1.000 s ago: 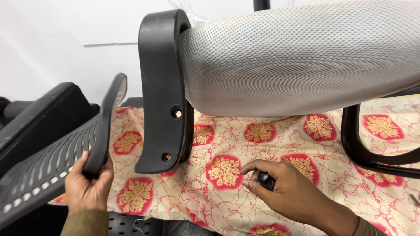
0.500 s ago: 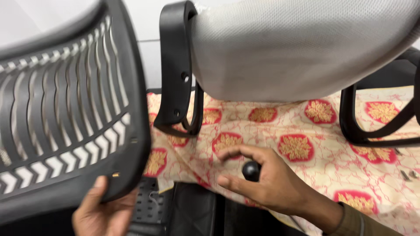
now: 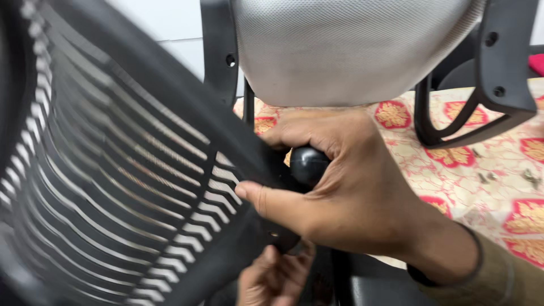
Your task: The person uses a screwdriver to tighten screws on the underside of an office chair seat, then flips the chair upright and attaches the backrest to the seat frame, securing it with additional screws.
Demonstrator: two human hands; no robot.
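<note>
Two hands are at work in my view, both close to the black slatted plastic chair backrest (image 3: 113, 187) that fills the left half and is blurred. My right hand (image 3: 340, 192) is closed around a round black knob (image 3: 307, 164), fingers curled over its top and the thumb stretched out against the backrest's edge. My left hand (image 3: 272, 277) sits low, under the backrest's lower corner, fingers bent up against it; I cannot tell for sure whether it grips the frame or only props it. Above, a grey mesh-covered seat cushion (image 3: 351, 51) lies tipped, with black plastic armrest brackets (image 3: 501, 62) at its sides. Underneath is a cream cloth with red and gold floral patches (image 3: 481, 158), and a few small metal screws (image 3: 530, 177) lie on it at the right.
</note>
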